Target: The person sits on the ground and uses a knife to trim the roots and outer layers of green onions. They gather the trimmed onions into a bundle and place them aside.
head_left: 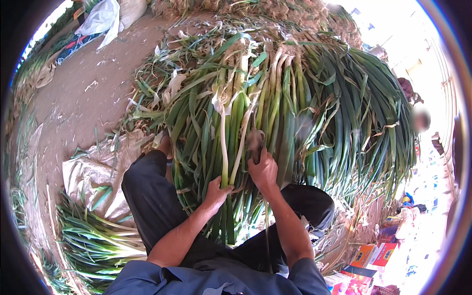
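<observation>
My left hand [217, 193] grips a pair of large green onions by the lower part of their pale shafts. One white shaft [224, 147] rises straight, and the second shaft [241, 147] leans to the right; their green leaves hang below my fingers. In my right hand [264, 169] is a dark-handled tool [255, 145], blurred at its front, beside the second shaft. A thin hose or cord [267, 232] runs down below that hand. Beneath and beyond both hands spreads a thick heap of green onions [343, 96], root ends away from me.
More green onions [99, 239] lie at my left by a pale plastic sheet [103, 180]. Loose peelings [151, 92] litter the dirt floor [81, 107]. Printed cartons [372, 254] stand at lower right. White sacking [97, 22] is at upper left. A person [407, 90] is at far right.
</observation>
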Action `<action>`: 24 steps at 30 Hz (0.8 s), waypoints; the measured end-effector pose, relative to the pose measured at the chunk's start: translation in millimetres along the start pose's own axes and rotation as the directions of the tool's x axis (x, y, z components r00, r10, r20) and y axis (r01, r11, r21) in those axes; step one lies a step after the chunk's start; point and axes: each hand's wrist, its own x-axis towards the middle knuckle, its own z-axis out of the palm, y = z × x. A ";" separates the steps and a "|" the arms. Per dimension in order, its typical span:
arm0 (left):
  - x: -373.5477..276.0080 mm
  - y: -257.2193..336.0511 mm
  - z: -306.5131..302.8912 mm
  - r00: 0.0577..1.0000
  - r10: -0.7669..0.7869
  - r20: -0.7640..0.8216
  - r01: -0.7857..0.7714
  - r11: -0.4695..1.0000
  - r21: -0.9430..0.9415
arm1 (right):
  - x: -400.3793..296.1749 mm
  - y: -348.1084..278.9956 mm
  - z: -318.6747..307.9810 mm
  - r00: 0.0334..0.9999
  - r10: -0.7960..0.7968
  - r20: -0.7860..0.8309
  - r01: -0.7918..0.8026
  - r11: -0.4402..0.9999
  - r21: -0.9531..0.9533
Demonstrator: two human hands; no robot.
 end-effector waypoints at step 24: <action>-27.9 0.6 -4.4 0.986 -0.018 0.166 0.035 0.994 -0.099 | -3.1 0.9 -15.6 0.998 0.040 0.045 -0.045 0.992 0.116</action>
